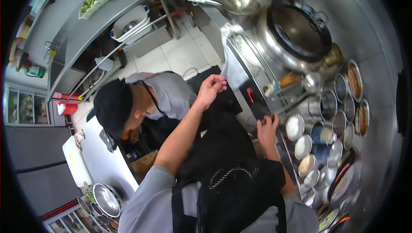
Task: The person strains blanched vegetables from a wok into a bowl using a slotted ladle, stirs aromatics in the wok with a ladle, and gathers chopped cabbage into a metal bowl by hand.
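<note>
A long steel counter (213,13) runs down the right of us, and a co-worker (169,91) is stooping close by the cook's left arm. An elbow swung outward could knock that lowered head; they're too near each other. A big dark-rimmed pot (277,44) stands on the counter, a white cloth (234,68) draped over the front edge below it. Nearer, a ladle (313,82) lies with its handle towards the front edge; a sleeve catching it might tip the white-filled bowl (295,127). Room is tight at that edge; the tiled floor (167,61) opens up beyond the co-worker.

The left hand (212,89) hangs in the air near the cloth, fingers curled towards the thumb; whether they pinch anything, I can't tell. The right hand (268,131) is at the counter's front, fingers bent, grip unclear, near a small red handle (250,95).
</note>
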Available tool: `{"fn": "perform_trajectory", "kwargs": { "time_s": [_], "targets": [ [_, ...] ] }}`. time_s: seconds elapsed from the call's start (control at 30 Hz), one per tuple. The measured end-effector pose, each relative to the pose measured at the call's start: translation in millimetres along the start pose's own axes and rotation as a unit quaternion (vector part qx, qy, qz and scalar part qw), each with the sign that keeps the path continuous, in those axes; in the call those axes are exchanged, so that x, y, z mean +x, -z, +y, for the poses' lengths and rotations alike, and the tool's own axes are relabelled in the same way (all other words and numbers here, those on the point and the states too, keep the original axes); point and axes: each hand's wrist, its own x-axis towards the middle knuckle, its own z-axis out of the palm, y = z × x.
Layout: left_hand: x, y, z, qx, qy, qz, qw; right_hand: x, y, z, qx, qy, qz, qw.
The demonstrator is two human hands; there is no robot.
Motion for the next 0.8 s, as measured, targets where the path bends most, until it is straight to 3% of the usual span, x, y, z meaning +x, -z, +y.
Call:
{"fn": "perform_trajectory", "kwargs": {
  "time_s": [0.07,0.17,0.2,0.37,0.47,0.5,0.7,0.8],
  "targets": [
    [57.3,20.2,-5.4,-0.063,0.042,0.069,0.995,12.8,12.3,-15.5,0.057,-0.043,-0.03,0.997],
    [127.7,55.0,-6.1,-0.052,0.077,0.161,0.982,29.3,2.7,5.3,0.009,-0.003,-0.03,1.0],
    [149.0,66.4,-8.4,-0.061,0.104,0.2,0.972,32.6,0.0,11.7,0.025,-0.041,-0.056,0.997],
    [204.1,134.3,-4.3,-0.063,0.11,0.29,0.948,30.2,-23.8,54.3,0.064,-0.103,-0.092,0.988],
    [210.2,176.7,7.4,-0.037,0.093,0.327,0.94,-0.5,-66.9,121.2,0.258,-0.263,-0.092,0.925],
    [211.8,191.0,14.8,-0.021,0.097,0.342,0.934,-3.3,-71.1,125.6,0.211,-0.254,-0.108,0.938],
    [245.0,306.3,40.0,0.022,0.105,0.451,0.886,71.4,3.8,73.7,0.101,-0.292,-0.211,0.928],
    [273.0,368.0,57.1,-0.056,0.005,0.482,0.874,161.8,75.9,-0.1,0.082,-0.303,-0.235,0.92]
  ]
}}
